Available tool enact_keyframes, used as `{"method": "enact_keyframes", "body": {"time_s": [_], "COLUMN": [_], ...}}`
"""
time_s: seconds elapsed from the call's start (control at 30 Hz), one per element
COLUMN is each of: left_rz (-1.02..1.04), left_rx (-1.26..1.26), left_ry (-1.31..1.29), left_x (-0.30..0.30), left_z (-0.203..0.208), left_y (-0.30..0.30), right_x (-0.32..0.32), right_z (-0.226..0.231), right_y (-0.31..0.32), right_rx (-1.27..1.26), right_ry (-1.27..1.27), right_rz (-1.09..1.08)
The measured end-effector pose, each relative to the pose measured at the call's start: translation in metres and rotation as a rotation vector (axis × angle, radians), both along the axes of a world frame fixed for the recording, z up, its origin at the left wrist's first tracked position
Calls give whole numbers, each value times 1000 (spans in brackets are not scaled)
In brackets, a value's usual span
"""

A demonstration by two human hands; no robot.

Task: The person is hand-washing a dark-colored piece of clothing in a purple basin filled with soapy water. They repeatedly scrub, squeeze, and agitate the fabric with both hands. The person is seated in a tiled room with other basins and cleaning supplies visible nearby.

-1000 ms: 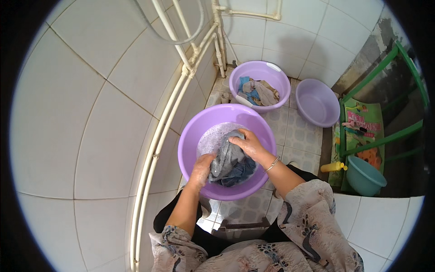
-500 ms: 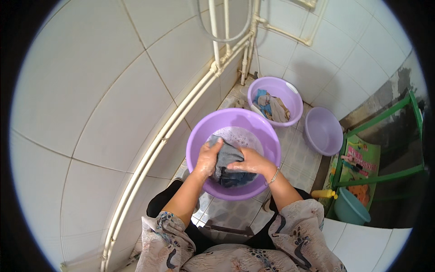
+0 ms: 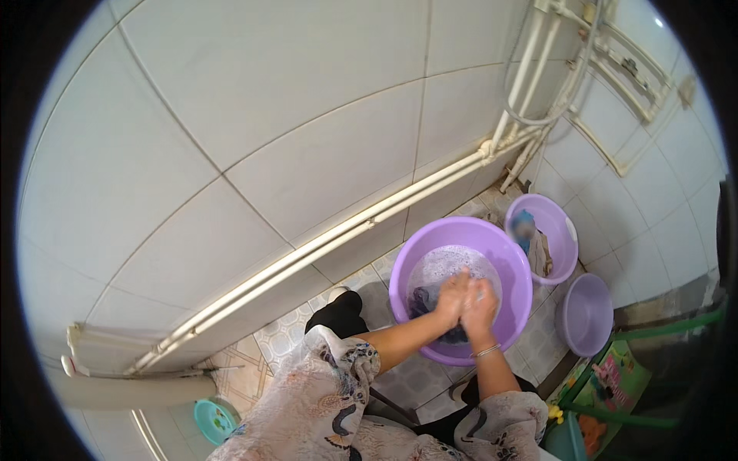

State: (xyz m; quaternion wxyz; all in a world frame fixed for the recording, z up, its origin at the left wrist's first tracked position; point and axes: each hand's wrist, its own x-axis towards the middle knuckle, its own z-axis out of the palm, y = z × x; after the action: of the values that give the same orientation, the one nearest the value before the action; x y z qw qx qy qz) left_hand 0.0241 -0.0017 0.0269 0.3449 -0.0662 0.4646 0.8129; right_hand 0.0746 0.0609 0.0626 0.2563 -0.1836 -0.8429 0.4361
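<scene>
My left hand [image 3: 452,298] and my right hand [image 3: 480,306] are pressed together over the large purple basin [image 3: 403,270]. Their fingers look closed and somewhat blurred; whatever lies between them, if anything, is hidden. A silvery bracelet [image 3: 486,351] circles my right wrist. Below and beside my hands, a dark grey cloth [image 3: 421,301] lies partly sunk in foamy water [image 3: 461,260].
Behind on the right stands a smaller purple basin [image 3: 570,244] with blue and beige cloths. A plain purple basin [image 3: 588,315] sits nearer, beside a green-framed rack [image 3: 667,326]. Cream pipes [image 3: 307,253] run along the tiled wall. A turquoise basin [image 3: 201,421] is at lower left.
The grey cloth was held up between my hands; now it lies lower in the water and my hands have come together. The view has swung left, shifting the basins rightward.
</scene>
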Motion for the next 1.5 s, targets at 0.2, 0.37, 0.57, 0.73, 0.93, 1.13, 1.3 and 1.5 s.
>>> {"method": "enact_keyframes", "body": {"time_s": [0.2, 0.37, 0.57, 0.73, 0.93, 1.13, 1.3, 1.5], "left_rz": [-13, -171, -788, -821, -569, -153, -93, 5], "left_rx": [-109, -27, -426, -407, -333, 203, 74, 85], "left_ry": [167, -73, 385, 909, 594, 15, -24, 15], "left_x": [-2, -9, 15, -6, -6, -17, -2, -14], "left_z": [39, 15, 91, 103, 77, 89, 100, 12], "left_y": [-13, -10, -30, -67, -98, -85, -53, -37], "right_x": [10, 17, 33, 62, 66, 85, 67, 21], "right_z": [6, 29, 46, 58, 55, 25, 49, 45], "right_y": [-12, -23, 43, 27, 4, 30, 7, -56], "right_rx": [74, 392, -226, 85, 93, -224, -557, 200], "right_ry": [115, 39, -73, -73, -163, -284, 248, 84], "right_rz": [3, 171, -84, 231, 350, 181, -36, -50]}}
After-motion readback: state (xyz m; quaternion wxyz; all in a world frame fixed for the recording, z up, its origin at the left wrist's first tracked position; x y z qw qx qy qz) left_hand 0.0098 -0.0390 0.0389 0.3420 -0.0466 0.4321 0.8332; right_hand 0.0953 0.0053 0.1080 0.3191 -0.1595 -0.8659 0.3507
